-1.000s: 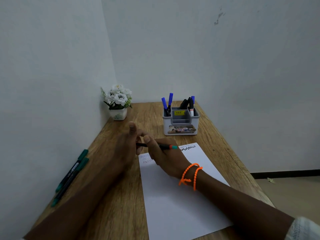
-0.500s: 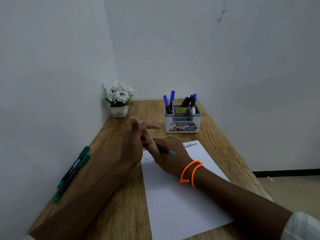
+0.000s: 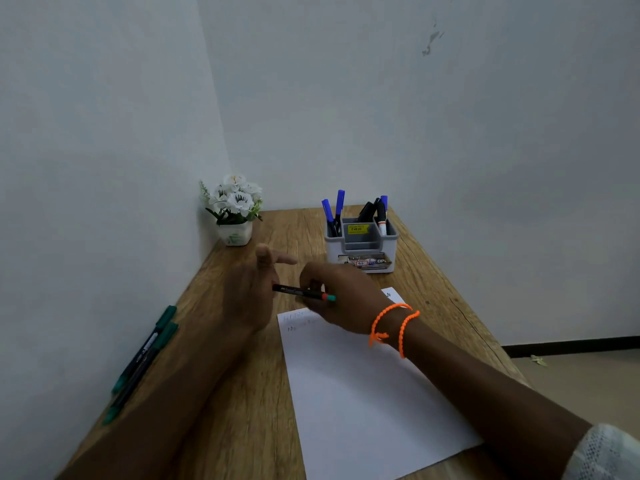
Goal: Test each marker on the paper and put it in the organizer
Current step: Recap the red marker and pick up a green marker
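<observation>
My right hand grips a black marker with a red ring and teal end, held level just above the top of the white paper. The marker's left end runs in among the lower fingers of my left hand, whose thumb and forefinger stick out straight. Faint scribbles show at the paper's top edge. Behind my hands stands the grey organizer, holding blue markers on its left and black ones on its right. Two green-capped markers lie by the left wall.
A small white pot of white flowers stands in the far left corner of the wooden table. Walls close the table in on the left and at the back. The table's right edge drops to the floor.
Both hands have lifted a little with the marker and drifted toward the organizer. My left forefinger has straightened out, and the marker's teal end now points further right.
</observation>
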